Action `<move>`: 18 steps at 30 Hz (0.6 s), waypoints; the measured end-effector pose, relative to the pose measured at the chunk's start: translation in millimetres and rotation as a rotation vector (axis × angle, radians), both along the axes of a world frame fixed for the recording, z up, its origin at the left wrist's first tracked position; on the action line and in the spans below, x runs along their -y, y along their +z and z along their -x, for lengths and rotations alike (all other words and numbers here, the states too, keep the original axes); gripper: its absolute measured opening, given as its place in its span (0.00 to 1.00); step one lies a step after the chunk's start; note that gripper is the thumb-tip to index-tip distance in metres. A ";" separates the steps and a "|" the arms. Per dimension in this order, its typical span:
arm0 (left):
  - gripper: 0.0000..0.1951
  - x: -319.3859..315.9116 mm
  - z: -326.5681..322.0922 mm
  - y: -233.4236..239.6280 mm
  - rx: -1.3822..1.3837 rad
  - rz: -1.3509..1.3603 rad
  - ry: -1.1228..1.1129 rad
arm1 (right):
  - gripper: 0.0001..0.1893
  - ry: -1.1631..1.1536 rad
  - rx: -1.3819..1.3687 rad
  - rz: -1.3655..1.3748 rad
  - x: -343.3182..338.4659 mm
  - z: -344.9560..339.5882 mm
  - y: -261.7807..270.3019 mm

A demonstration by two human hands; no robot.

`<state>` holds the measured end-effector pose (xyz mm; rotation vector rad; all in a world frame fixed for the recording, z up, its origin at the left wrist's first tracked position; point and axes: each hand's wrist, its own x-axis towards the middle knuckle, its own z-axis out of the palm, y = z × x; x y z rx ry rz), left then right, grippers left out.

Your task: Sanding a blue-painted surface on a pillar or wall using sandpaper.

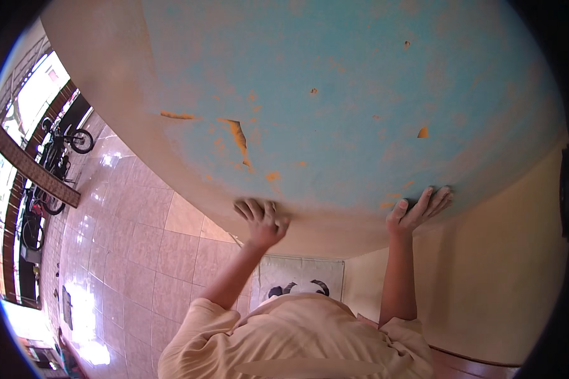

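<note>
A plastered wall (341,128) with a worn teal coat and a beige border stands before me. Orange shows through in patches, among them a jagged chipped area (239,135) and a small chip (423,132). My left hand (263,220) rests on the beige lower band with its fingers bent; whether anything lies under them is hidden. Farther right, my right hand (419,208) presses against the lower teal edge, thumb apart from the fingers. Dark shadow fills the gap beside that thumb, and I see no tool there. Pale dust covers the right fingertips.
A beige side wall (483,265) meets the painted wall at right. Below me, a light sheet (298,270) lies under my feet. Glossy tiles (142,246) stretch left towards motorcycles (59,156), beyond a patterned post (33,163). A dark object (566,194) sits at the right rim.
</note>
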<state>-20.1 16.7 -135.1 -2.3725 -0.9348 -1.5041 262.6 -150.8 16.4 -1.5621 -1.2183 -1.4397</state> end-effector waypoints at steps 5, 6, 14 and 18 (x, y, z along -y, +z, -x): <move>0.41 -39.9 27.6 228.1 0.028 -0.252 -0.005 | 0.29 -0.002 -0.059 -0.025 -1.2 0.1 0.0; 0.41 -51.1 32.6 274.5 0.053 -0.316 -0.011 | 0.29 -0.004 -0.064 -0.016 -1.6 -0.6 -3.3; 0.41 -37.2 11.1 194.4 0.069 -0.235 0.024 | 0.29 0.009 -0.017 -0.034 1.6 -7.9 -5.1; 0.39 -5.0 24.9 -26.1 -0.181 -0.035 0.002 | 0.29 0.034 -0.026 -0.041 -7.1 5.9 -5.9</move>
